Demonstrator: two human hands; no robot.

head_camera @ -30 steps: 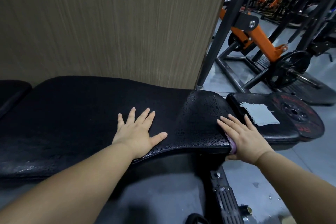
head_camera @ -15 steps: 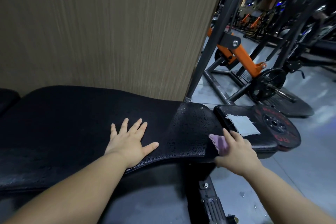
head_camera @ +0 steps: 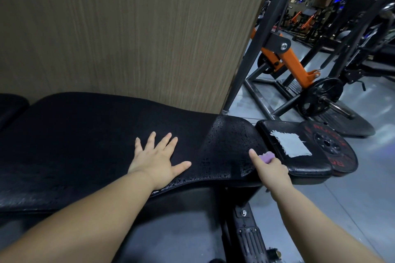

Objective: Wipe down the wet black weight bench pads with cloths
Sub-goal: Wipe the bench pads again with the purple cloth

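The long black bench pad runs across the view, beaded with water drops at its right end. My left hand lies flat on it, fingers spread. At the pad's right end my right hand grips a purple cloth, bunched under the fingers, with the thumb stretched out on the wet surface. Beyond a narrow gap is the small black seat pad, and a white cloth lies flat on top of it.
A wood-grain wall stands right behind the bench. A red-lettered weight plate sits by the seat pad. An orange and black machine with a loaded plate stands on the grey floor at right. The bench frame is below.
My right hand went from lying flat over the pad's edge to gripping the bunched purple cloth on top of the pad. My left hand stayed flat. The view shifted.
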